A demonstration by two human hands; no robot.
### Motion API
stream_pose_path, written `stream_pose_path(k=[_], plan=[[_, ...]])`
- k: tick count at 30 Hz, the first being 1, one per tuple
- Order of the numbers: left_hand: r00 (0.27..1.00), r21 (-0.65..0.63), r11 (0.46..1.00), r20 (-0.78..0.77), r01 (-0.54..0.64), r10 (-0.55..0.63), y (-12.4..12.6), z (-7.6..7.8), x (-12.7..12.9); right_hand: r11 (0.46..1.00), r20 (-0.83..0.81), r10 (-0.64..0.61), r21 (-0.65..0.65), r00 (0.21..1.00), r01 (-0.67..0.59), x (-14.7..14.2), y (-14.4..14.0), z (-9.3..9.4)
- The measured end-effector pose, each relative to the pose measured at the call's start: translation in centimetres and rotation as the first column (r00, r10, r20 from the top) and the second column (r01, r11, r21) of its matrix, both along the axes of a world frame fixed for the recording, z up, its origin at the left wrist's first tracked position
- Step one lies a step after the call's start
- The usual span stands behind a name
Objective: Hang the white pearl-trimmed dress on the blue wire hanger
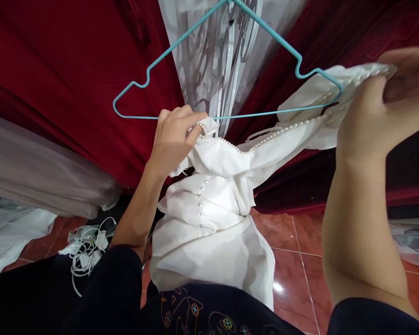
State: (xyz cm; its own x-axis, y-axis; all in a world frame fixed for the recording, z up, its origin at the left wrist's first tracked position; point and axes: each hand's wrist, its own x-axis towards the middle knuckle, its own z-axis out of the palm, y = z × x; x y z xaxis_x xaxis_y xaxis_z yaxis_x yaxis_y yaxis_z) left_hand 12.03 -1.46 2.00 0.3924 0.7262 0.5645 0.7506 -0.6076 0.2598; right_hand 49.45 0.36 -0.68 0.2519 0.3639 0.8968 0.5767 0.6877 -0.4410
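Leftmost, pale tulle [38, 172] drapes toward the floor [300, 246], with a tangle of white cables [87, 251] on the tiles beside it; next, red velvet curtains [66, 70] hang behind a teal wire hanger [226, 115]; the left hand [172, 137] has its fingers [192, 135] pinched shut on the pearl-trimmed neckline of the white dress [209, 218], just below the hanger's bottom bar; the dress hangs in folds above the floor, its row of small buttons facing the camera; farther right, the right hand [380, 107] clasps the dress's other shoulder, fingers closed around the fabric at the hanger's right end.
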Motion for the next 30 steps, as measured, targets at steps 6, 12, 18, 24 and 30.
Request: stream_pose_path(k=[6, 12, 18, 24, 30], plan=[[1.0, -0.028, 1.0, -0.017, -0.007, 0.007, 0.3, -0.6, 0.6, 0.934, -0.011, -0.184, 0.308, 0.983, 0.178, -5.6, -2.1, -5.4], [0.998, -0.036, 0.998, 0.02, 0.057, -0.056, 0.6, -1.0, 0.6, 0.999, 0.277, 0.0, 0.042, 0.961, -0.012, -10.3, -3.8, -2.6], [0.969, 0.11, 0.986, 0.199, 0.128, -0.148, 0.9, -2.8, 0.3, 0.988, 0.234, 0.154, -0.047, 0.96, -0.147, -11.4, -2.2, -2.8], [0.764, 0.328, 0.943, 0.593, 0.059, -0.254, -0.5, -6.9, -2.4, 0.979, 0.168, 0.203, -0.032, 0.965, -0.2, -12.6, -2.1, -3.9], [0.352, -0.171, 0.984, 0.925, 0.052, 0.142, 2.3, -7.5, -7.9, 0.99, 0.211, 0.143, -0.015, 0.967, -0.143, -11.4, -2.1, -2.8]])
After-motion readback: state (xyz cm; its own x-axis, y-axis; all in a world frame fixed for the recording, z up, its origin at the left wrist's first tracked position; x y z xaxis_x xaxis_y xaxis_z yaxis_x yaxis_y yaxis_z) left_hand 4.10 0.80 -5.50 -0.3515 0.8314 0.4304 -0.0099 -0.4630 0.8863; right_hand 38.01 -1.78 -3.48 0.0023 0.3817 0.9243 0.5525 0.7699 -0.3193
